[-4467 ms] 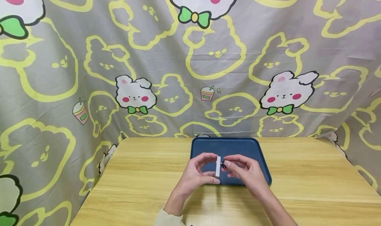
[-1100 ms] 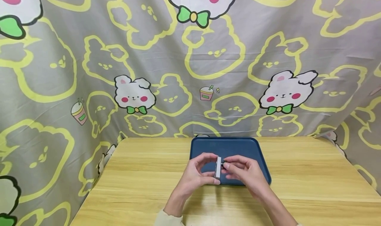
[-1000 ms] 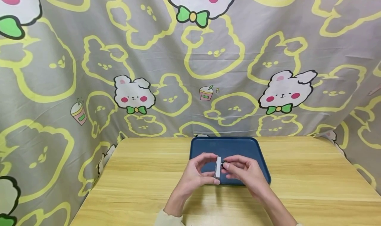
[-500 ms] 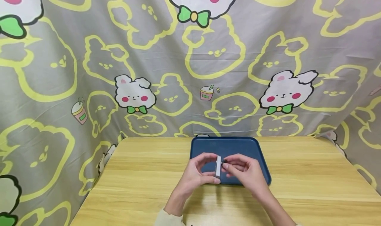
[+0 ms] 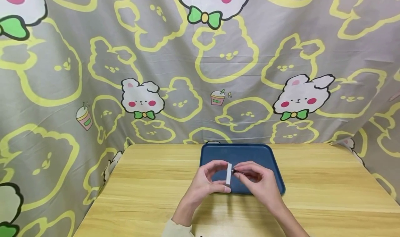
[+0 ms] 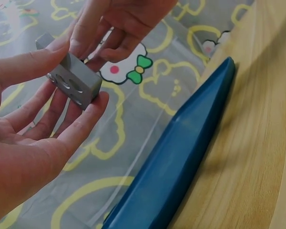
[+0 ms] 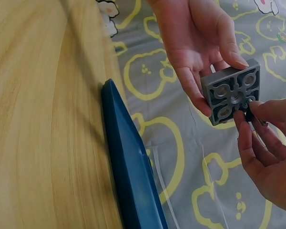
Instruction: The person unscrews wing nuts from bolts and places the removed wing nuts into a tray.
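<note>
A square grey plate (image 7: 230, 91) with round holes at its corners and one in the middle stands on edge in my left hand (image 5: 204, 179). My left thumb and fingers grip it by opposite edges, above the near part of the blue tray. From the other side, my right hand (image 5: 261, 183) pinches a small black-headed screw (image 5: 235, 171) between thumb and fingertips. In the right wrist view the screw is at a corner hole of the plate's ribbed face, partly covered by the fingers. The left wrist view shows the plate's opposite face (image 6: 66, 83), also with holes.
A blue rectangular tray (image 5: 247, 150) with a raised rim lies beneath the hands on a light wooden table (image 5: 150, 181). Behind the table hangs a grey patterned curtain (image 5: 175, 67), which also runs down the left and right sides.
The left hand and plate stay nearly in place. The right fingers have shifted their pinch, and the black screw head has turned, now looking thinner and pointing sideways. The tray has not moved.
</note>
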`<state>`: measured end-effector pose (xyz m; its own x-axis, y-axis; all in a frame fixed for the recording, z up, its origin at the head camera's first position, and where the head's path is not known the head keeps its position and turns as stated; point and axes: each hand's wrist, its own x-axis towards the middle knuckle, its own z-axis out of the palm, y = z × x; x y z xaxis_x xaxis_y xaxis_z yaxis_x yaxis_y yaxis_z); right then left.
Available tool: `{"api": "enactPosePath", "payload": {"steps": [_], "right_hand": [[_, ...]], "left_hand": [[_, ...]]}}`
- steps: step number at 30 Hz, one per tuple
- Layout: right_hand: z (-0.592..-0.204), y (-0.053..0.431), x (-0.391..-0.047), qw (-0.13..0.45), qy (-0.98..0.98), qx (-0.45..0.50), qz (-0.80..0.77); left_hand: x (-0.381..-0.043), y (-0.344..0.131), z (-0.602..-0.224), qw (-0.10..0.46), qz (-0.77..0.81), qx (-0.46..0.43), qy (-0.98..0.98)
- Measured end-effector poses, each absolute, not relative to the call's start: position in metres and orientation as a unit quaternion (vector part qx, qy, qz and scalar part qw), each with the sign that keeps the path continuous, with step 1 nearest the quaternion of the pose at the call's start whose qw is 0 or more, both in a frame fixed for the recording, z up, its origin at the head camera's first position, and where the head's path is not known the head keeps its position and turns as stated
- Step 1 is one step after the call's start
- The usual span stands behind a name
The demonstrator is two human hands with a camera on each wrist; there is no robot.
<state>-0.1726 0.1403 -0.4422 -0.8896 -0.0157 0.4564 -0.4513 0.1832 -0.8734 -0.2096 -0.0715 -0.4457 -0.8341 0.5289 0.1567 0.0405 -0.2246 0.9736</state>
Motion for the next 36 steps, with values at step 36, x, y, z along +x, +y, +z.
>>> {"api": "enactPosePath", "payload": {"steps": [36], "right_hand": [[-0.451,0.14,-0.183,0.361,-0.709,0.33,0.508]], "left_hand": [[-0.211,-0.075,-0.446,0.171,0.765,0.252,0.567]]}}
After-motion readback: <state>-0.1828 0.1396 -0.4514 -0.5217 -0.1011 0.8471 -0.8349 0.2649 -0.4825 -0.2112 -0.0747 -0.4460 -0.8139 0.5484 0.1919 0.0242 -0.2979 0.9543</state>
